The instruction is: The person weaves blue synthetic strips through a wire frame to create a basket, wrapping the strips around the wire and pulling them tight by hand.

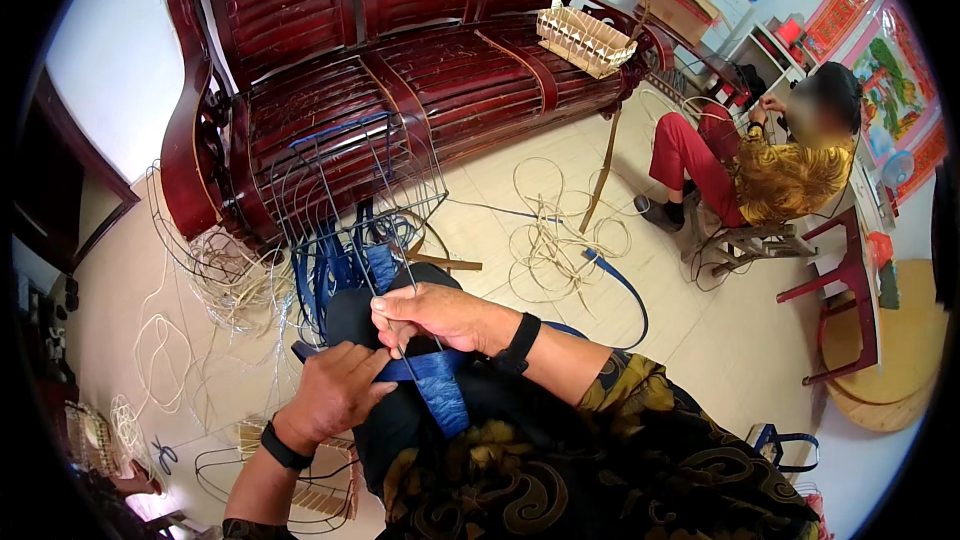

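A dark wire basket frame (335, 185) leans away from my lap toward the bench. Its two long wires run back to my knees, where a wide blue strap (438, 392) is wound across them in a woven band. My right hand (440, 315) is closed around the wires just above this band, thumb pressed on top. To its left, my left hand (335, 387) has its fingers curled on a blue strap end beside the band. The fingertips of both hands partly hide the strap and wire between them.
A dark red wooden bench (400, 80) holds a woven basket (587, 40). Pale cord coils (560, 230) and blue straps (315, 275) lie on the floor. At the right, another person (795, 160) sits on a low stool (750, 245), hands raised. Scissors (163, 455) lie lower left.
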### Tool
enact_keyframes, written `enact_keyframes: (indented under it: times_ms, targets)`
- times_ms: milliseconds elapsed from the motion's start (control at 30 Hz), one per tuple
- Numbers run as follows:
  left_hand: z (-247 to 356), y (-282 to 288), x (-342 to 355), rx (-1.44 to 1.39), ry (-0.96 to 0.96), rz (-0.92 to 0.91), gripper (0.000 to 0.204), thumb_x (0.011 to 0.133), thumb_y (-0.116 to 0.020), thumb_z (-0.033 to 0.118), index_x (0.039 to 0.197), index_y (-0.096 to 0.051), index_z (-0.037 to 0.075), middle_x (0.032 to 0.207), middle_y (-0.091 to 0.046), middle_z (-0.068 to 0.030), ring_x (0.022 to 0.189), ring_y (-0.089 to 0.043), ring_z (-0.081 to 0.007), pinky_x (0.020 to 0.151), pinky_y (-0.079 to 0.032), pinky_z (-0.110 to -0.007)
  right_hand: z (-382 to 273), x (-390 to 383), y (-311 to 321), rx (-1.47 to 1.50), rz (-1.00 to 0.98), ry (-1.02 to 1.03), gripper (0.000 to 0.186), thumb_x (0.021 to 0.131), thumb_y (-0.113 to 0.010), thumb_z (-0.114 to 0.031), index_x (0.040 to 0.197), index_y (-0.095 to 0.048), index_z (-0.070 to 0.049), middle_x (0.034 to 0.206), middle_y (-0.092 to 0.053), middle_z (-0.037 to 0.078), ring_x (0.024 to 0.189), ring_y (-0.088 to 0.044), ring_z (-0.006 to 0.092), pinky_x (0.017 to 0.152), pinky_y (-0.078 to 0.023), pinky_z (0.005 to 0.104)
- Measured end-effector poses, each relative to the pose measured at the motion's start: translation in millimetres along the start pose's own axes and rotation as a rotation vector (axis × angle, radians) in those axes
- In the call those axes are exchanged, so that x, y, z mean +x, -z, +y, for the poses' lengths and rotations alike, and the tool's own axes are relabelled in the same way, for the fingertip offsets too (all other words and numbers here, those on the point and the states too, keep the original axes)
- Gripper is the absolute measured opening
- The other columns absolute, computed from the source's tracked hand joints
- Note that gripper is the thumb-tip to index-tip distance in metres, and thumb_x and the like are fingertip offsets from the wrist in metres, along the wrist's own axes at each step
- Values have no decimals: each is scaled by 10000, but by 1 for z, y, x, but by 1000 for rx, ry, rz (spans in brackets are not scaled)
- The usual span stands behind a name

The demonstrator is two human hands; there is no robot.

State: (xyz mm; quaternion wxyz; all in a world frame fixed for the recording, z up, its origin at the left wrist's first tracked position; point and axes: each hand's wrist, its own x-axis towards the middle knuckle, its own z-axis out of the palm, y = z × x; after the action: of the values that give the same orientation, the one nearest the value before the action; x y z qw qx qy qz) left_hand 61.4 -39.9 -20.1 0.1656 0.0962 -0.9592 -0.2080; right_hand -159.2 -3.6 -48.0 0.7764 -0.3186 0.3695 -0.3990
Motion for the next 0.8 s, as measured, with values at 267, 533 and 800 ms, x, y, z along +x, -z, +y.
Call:
enact_keyframes:
  times_ms: [267,533,800]
  targets:
    - [3,-8,-6,288,-92,-16,310,762,-672,93,1054,-616,4,713,-534,-62,618,-561,-235,554,-441,-363,2,3,-4,-50,-5,10,357,992,-532,-375,852,-605,-55,769,-632,72,701,-629,170,696,-503,269]
    - [-79,-5,-113,524,270,152,255,801,-547,19,1048,-607,1,757,-549,-114,654,-552,-269,583,-430,-391,-1,-9,10,46,49,-50,307,1015,-504,-301,839,-597,-68,789,-624,49,716,-614,151,728,-520,291]
    - [-198,238,-544,895,1150,281,424,910,-481,47,1333,-501,43,1054,-669,-241,891,-668,-346,723,-519,-421,3,-1,7,164,8,45,227,958,-592,-276,882,-612,-63,792,-672,63,699,-667,164,684,-545,279]
